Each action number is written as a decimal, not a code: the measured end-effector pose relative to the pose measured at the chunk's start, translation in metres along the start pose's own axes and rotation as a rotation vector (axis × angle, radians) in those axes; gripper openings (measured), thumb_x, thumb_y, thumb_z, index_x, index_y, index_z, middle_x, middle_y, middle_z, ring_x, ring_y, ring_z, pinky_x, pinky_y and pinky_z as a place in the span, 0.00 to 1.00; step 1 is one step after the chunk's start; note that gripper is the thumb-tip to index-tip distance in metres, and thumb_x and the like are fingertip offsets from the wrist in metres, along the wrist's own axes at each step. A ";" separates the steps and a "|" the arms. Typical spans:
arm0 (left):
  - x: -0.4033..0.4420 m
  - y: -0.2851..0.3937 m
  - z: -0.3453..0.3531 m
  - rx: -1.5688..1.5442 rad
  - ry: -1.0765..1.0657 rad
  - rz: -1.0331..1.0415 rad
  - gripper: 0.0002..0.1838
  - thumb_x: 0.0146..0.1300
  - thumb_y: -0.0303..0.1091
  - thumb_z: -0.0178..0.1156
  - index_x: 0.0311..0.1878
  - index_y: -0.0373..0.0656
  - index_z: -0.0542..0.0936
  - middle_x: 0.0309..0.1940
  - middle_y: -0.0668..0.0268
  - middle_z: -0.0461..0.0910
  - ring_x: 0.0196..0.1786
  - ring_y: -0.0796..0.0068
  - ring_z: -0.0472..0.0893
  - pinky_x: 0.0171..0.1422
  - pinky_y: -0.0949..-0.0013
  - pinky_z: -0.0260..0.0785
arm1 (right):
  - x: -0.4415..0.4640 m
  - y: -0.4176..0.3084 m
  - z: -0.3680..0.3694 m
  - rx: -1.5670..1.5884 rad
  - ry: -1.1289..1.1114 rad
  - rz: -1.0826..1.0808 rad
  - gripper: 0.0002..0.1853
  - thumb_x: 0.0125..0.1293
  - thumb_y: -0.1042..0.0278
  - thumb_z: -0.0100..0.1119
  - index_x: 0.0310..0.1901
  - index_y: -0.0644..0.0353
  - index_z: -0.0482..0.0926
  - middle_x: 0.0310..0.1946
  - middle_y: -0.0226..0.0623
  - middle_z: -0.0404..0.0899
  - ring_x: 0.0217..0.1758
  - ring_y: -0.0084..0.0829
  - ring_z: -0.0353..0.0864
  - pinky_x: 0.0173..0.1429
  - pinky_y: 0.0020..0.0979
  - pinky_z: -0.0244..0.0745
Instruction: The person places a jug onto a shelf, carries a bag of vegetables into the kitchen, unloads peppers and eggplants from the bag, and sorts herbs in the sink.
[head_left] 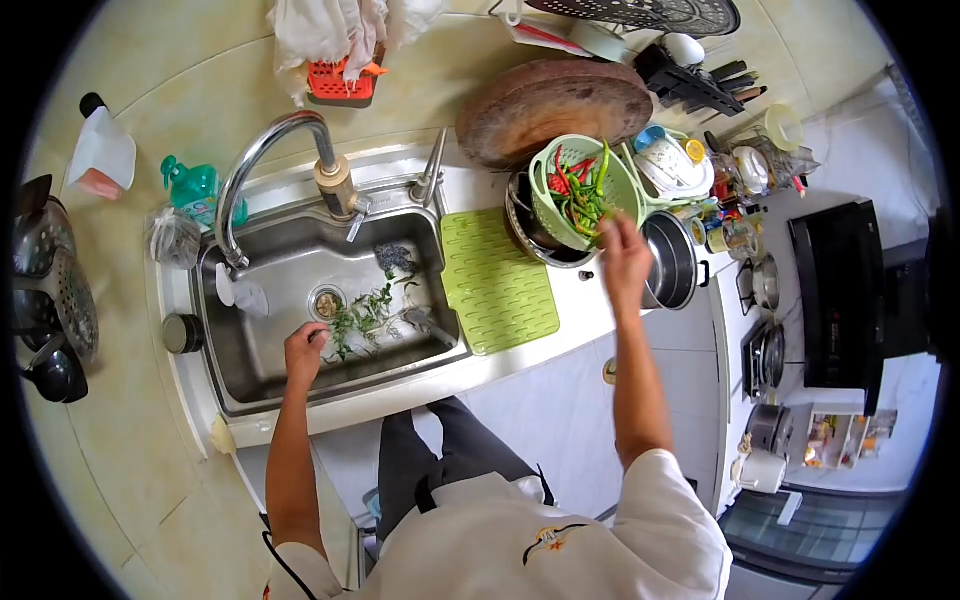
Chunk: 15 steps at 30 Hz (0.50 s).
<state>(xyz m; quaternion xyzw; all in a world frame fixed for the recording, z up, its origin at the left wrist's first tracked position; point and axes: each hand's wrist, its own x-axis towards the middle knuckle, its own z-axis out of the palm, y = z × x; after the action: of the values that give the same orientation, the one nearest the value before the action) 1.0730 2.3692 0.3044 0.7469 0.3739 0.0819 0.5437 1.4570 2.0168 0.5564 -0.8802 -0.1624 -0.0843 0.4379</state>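
Observation:
My left hand [306, 352] is over the front of the steel sink [285, 245], its fingers pressed together; what they hold, if anything, is too small to make out. Just right of it, green leafy scraps [365, 318] lie in the sink near the drain [326, 300]. My right hand [625, 258] is at the lower right rim of a light green colander [548, 205], blurred, its fingers hidden or smeared. Red and green chili peppers [582, 190] lie in the colander, which rests on a metal pot [522, 225].
A green drying mat [498, 285] lies between sink and colander. The curved faucet [240, 180] arches over the sink's left. A steel pot [672, 260] stands right of the colander, a round wooden board [550, 110] behind it. A knife rack [690, 82] is at the back right.

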 end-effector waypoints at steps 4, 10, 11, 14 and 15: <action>0.006 -0.051 0.017 -0.077 0.056 0.153 0.07 0.66 0.26 0.63 0.45 0.39 0.85 0.29 0.69 0.81 0.31 0.81 0.75 0.38 0.71 0.71 | 0.048 0.031 -0.028 -0.306 0.003 -0.252 0.11 0.73 0.73 0.61 0.53 0.62 0.85 0.43 0.40 0.88 0.37 0.27 0.83 0.44 0.30 0.77; 0.036 -0.075 0.037 0.339 0.113 -0.013 0.11 0.59 0.29 0.67 0.47 0.45 0.86 0.39 0.54 0.86 0.44 0.54 0.86 0.52 0.60 0.77 | -0.082 0.014 0.061 0.123 -0.286 -0.391 0.10 0.72 0.79 0.58 0.51 0.65 0.85 0.40 0.36 0.85 0.41 0.23 0.81 0.47 0.26 0.79; 0.042 -0.082 0.042 0.378 0.128 -0.004 0.12 0.59 0.29 0.67 0.47 0.45 0.86 0.40 0.54 0.86 0.45 0.54 0.86 0.52 0.59 0.77 | -0.121 0.010 0.099 0.183 -0.444 -0.102 0.16 0.61 0.87 0.62 0.49 0.61 0.85 0.40 0.37 0.85 0.40 0.28 0.83 0.46 0.27 0.78; 0.047 -0.084 0.054 0.471 0.081 -0.145 0.17 0.58 0.30 0.69 0.52 0.44 0.84 0.49 0.51 0.84 0.53 0.50 0.84 0.59 0.54 0.77 | -0.183 0.028 0.209 0.150 -0.703 -0.124 0.14 0.65 0.76 0.65 0.53 0.65 0.83 0.39 0.34 0.84 0.35 0.22 0.83 0.40 0.25 0.78; 0.048 -0.087 0.057 0.488 0.079 -0.179 0.19 0.58 0.31 0.69 0.54 0.43 0.83 0.50 0.50 0.83 0.54 0.50 0.83 0.60 0.54 0.76 | -0.194 0.053 0.251 0.204 -0.731 0.214 0.14 0.64 0.75 0.67 0.51 0.68 0.83 0.39 0.35 0.84 0.34 0.24 0.83 0.40 0.26 0.78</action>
<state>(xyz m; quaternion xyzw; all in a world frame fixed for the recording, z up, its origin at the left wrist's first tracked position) 1.0961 2.3684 0.1925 0.8161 0.4683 -0.0301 0.3374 1.2964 2.1462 0.3092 -0.8161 -0.2227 0.2973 0.4427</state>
